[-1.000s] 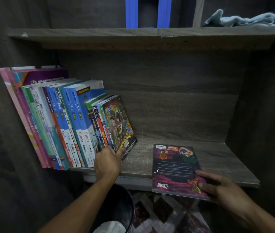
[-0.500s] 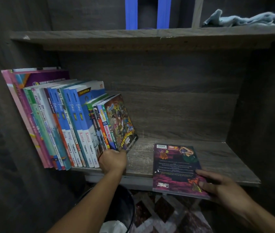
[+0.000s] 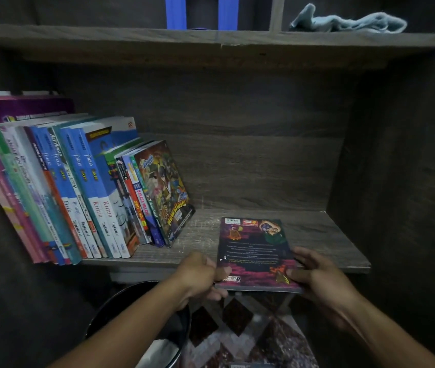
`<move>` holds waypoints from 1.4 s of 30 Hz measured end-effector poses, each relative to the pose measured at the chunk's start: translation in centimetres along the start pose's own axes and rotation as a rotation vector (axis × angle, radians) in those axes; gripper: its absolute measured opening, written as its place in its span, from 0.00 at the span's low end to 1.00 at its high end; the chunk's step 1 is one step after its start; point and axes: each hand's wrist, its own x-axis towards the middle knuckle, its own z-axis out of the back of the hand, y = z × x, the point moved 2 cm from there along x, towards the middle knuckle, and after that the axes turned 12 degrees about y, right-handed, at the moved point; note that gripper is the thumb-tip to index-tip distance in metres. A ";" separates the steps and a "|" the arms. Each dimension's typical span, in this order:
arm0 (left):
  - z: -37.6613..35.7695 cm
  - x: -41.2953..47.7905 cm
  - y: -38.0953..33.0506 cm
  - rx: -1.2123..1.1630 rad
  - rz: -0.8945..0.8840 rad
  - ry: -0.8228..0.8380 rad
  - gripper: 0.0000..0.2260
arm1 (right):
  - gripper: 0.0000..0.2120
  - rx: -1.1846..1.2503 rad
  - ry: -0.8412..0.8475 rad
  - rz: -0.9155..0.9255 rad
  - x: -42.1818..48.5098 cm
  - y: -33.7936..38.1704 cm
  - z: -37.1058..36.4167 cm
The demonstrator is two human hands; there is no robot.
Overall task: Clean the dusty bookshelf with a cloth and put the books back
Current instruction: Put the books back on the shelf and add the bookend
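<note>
Two-handed hold: my left grip (image 3: 200,274) pinches the left edge of a thin paperback comic (image 3: 255,251), my right grip (image 3: 317,274) clasps its right corner, as it lies flat overhanging the lower shelf (image 3: 330,235). Light, floppy, glossy, I judge; both long edges suit lifting.

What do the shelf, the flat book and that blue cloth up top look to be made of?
Shelf: matte grey-brown board with printed-looking wood grain, probably laminate. Book: paperback, thin with a slightly shiny printed cover. Cloth: soft pale-blue fabric, perhaps towelling, lying crumpled in folds.
</note>
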 end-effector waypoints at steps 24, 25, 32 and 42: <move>3.2 -3.6 -8.5 0.910 -0.599 -0.455 0.07 | 0.10 0.481 0.016 0.005 -1.2 7.9 -2.4; 3.4 -3.6 -9.1 0.991 -0.617 -0.497 0.08 | 0.09 0.523 0.009 0.019 -1.1 7.8 -2.6; 4.2 -3.1 -12.2 0.778 -0.633 -0.500 0.09 | 0.20 0.263 0.034 0.112 0.9 4.0 -5.0; 5.6 -4.8 -14.2 0.369 -0.520 -0.486 0.05 | 0.49 -0.511 0.085 0.373 6.9 -0.4 -11.8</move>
